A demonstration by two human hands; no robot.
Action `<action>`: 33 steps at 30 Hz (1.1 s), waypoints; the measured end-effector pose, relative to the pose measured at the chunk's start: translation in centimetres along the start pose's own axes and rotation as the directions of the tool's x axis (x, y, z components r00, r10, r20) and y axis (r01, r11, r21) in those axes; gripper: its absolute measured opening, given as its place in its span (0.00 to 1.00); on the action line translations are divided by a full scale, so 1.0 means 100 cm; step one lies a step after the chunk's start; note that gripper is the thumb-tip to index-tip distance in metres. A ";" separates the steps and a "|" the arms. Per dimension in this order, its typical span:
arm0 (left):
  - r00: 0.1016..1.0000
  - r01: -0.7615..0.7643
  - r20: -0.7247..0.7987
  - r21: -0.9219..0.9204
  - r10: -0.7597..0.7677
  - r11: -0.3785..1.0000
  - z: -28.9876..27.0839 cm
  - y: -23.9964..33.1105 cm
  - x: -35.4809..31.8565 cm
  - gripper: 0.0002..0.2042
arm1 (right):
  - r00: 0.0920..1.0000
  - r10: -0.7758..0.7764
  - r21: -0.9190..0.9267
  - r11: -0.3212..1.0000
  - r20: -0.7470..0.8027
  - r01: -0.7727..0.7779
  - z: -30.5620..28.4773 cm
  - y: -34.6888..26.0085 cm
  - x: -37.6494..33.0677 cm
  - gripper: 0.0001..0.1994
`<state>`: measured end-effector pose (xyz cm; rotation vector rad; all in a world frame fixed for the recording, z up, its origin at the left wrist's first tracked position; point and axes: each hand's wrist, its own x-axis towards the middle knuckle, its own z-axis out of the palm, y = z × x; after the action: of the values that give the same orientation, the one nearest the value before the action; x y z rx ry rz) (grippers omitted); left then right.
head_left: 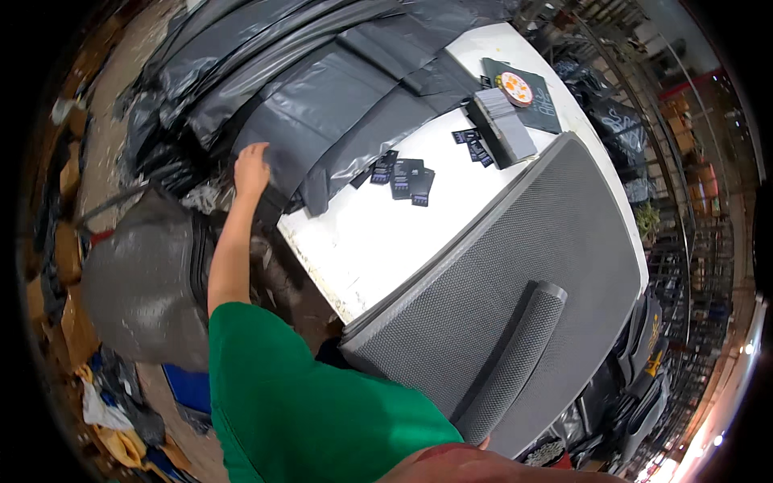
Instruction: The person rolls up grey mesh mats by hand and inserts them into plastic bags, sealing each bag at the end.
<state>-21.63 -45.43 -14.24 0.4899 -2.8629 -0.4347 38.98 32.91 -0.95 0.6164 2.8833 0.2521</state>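
My left hand [252, 169] reaches out to the near left edge of the black plastic sheeting [322, 101], fingers bent together on that edge. The sheeting lies in layered folds over the far left of a white table [386, 249]. On the table's near right side lies a stack of grey textured mats [588, 233]. A rolled grey mat [519, 354] rests on top of it. At the roll's near end only a bit of my right hand [484, 443] shows; its other fingers are hidden.
Black cards [407, 179] lie scattered on the table. Beyond them stand a box of grey cards [503, 125], a tape roll [514, 88] and a dark printed packet [541, 105]. A dark grey draped bundle [149, 274] stands left of the table. Racks [708, 282] line the right.
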 end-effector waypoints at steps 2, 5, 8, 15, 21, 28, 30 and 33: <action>0.940 -0.300 -0.178 -0.032 0.290 0.953 -0.030 0.098 0.070 0.20 | 0.996 0.071 0.169 0.984 -0.061 -0.060 0.158 -0.047 -0.035 0.43; 0.866 -0.482 -0.189 -0.068 0.463 0.874 -0.011 0.181 0.094 0.18 | 0.961 0.277 0.585 0.777 0.015 -0.233 0.023 -0.137 0.050 0.43; 0.827 -0.559 -0.069 0.001 0.558 0.829 0.051 0.250 0.132 0.14 | 0.946 0.304 0.595 0.742 0.112 -0.309 -0.078 -0.172 0.077 0.43; 0.630 -0.651 0.459 0.752 0.627 0.103 0.119 0.348 0.231 0.20 | 0.917 0.337 0.600 0.696 0.213 -0.395 -0.118 -0.207 0.080 0.42; 0.803 -0.474 -0.072 0.523 0.591 0.708 0.036 0.365 0.259 0.07 | 0.888 0.360 0.582 0.672 0.285 -0.459 -0.113 -0.205 0.075 0.43; 0.867 -0.220 -0.332 -0.924 -0.372 0.314 -0.095 0.152 0.222 0.10 | 0.910 0.295 0.555 0.723 0.291 -0.411 -0.112 -0.188 0.076 0.44; 0.790 -0.252 -0.139 -0.962 -0.597 -0.108 -0.079 0.131 0.136 0.01 | 0.924 0.318 0.599 0.705 0.213 -0.380 -0.099 -0.178 0.074 0.44; 0.862 0.453 0.471 -0.882 -0.189 -0.132 -0.029 0.194 0.023 0.14 | 0.898 0.422 0.660 0.641 0.124 -0.392 -0.065 -0.165 0.063 0.44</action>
<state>-28.67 -29.52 -4.97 0.7888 -1.5037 -2.5033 25.61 19.90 1.15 1.4003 2.7709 -0.7909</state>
